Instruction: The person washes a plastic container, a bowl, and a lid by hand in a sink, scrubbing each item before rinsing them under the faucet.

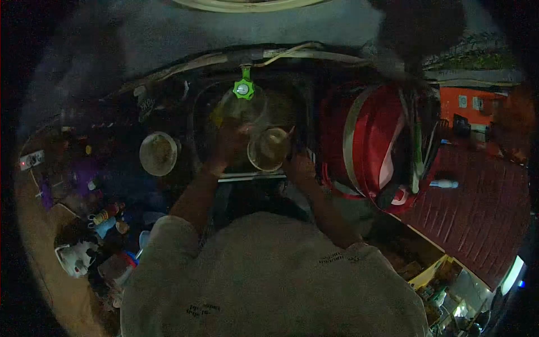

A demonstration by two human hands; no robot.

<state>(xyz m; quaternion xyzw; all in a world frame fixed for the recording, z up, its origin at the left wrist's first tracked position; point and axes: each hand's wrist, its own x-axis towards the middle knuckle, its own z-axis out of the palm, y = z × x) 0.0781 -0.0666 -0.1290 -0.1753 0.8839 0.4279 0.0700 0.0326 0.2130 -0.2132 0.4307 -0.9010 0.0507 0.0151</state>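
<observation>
A pale round bowl (268,149) is over the dark sink (196,121), in front of the green tap (243,89). My right hand (298,162) is at the bowl's right rim, fingers wrapped on its edge and one digit pointing up along the side. Left of the bowl, my left hand (229,145) reaches into the sink. Its fingers are lost in the dark, close to the bowl's left rim. Behind the bowl, below the tap, a dim rounded shape shows in the basin.
Another pale bowl (159,154) stands on the dark counter left of the sink. To the right is a red container (362,140) with a light band. A light pipe (213,60) runs along the wall behind the tap. Various small items crowd the lower left.
</observation>
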